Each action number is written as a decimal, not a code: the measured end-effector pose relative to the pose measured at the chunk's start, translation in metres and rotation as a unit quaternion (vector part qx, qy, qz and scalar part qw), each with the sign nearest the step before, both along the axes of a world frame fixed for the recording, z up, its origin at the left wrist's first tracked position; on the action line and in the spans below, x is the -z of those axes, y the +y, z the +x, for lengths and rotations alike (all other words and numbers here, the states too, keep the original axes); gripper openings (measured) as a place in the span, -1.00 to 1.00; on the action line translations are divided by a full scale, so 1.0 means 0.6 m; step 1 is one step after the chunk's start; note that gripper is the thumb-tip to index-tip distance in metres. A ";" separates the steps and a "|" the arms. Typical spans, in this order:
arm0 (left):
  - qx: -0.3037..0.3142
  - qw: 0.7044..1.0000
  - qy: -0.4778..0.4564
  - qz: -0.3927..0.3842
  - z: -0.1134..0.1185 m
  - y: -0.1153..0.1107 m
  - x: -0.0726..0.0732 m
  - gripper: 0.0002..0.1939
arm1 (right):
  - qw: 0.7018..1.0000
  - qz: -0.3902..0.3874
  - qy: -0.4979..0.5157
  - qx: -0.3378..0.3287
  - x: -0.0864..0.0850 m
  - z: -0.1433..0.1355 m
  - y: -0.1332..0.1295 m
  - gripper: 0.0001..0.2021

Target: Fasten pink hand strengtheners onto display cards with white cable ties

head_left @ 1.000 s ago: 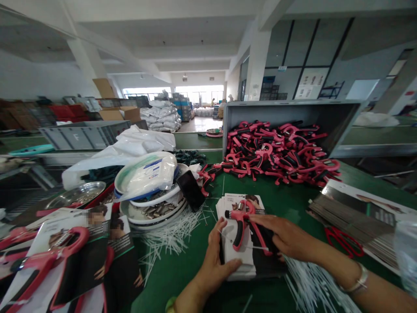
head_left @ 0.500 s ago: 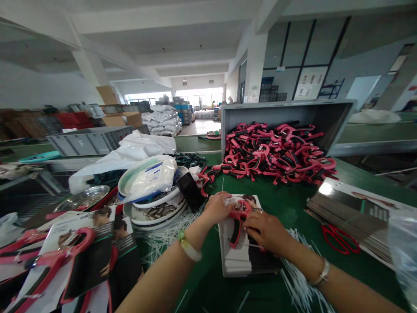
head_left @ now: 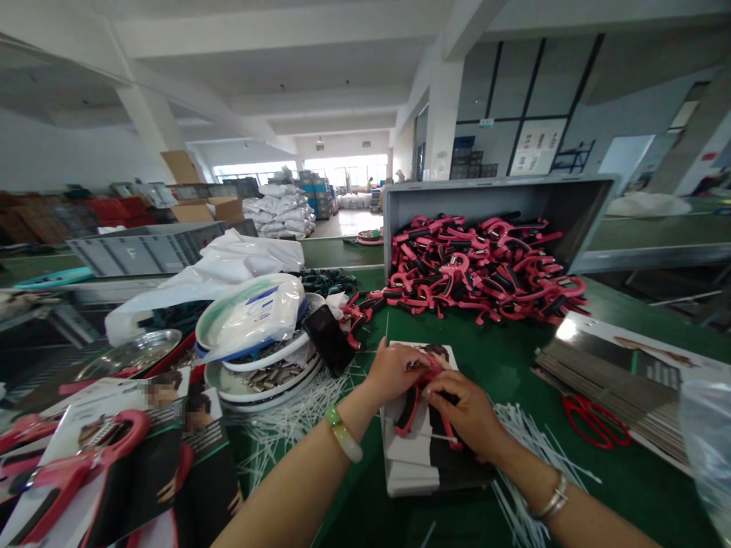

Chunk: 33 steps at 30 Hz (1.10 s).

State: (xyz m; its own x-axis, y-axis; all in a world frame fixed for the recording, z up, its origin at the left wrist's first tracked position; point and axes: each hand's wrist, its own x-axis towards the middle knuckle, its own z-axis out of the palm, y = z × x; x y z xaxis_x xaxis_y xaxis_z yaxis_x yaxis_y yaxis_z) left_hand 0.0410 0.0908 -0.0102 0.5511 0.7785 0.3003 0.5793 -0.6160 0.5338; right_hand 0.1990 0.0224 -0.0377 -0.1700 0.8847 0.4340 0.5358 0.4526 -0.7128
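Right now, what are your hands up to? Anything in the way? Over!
Left hand and right hand: fingers curled at pink-and-black grip tool. Tool lying on card stack. Loose white ties both sides; nothing seen blocking. Over.

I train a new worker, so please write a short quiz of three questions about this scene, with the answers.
1. True or false: the pile of pink-and-black grips spills from the gray crate onto the green table.
2. Which wrist wears the green-and-cream bangle? A) right B) left C) neither
3. What do the left hand and right hand both touch, over the stack of cards?

Key: 1. True. 2. B. 3. A pink-and-black hand exerciser.
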 end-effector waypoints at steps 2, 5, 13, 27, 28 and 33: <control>0.013 1.000 0.008 0.010 -0.005 -0.002 0.003 -0.88 | 1.000 -0.007 0.027 0.014 0.005 -0.002 0.000 -0.81; 0.035 0.999 0.020 0.034 -0.010 -0.007 0.006 -0.89 | 0.997 -0.023 0.062 0.039 0.007 -0.002 0.001 -0.81; 0.051 0.998 -0.009 0.033 -0.018 -0.014 0.014 -0.87 | 0.991 -0.109 0.039 0.060 -0.016 -0.006 0.004 -0.74; 0.058 0.993 -0.098 -0.020 -0.019 -0.012 0.030 -0.83 | 0.960 -0.265 0.085 0.023 -0.037 -0.005 0.036 -0.70; 0.074 0.991 -0.105 -0.032 -0.022 -0.012 0.028 -0.80 | 0.959 -0.270 0.086 0.022 -0.038 -0.005 0.039 -0.70; 0.150 0.973 -0.154 -0.087 -0.035 -0.015 0.018 -0.80 | 0.959 -0.269 0.082 0.026 -0.034 -0.006 0.045 -0.71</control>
State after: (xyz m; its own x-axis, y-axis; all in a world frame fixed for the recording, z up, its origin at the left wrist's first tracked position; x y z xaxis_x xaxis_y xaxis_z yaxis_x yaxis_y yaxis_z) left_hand 0.0202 0.0819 -0.0210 0.6661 0.6497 0.3662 0.1823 -0.6180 0.7647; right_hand 0.1952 0.0491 -0.0171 -0.0876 0.9936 -0.0712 0.4080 -0.0294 -0.9125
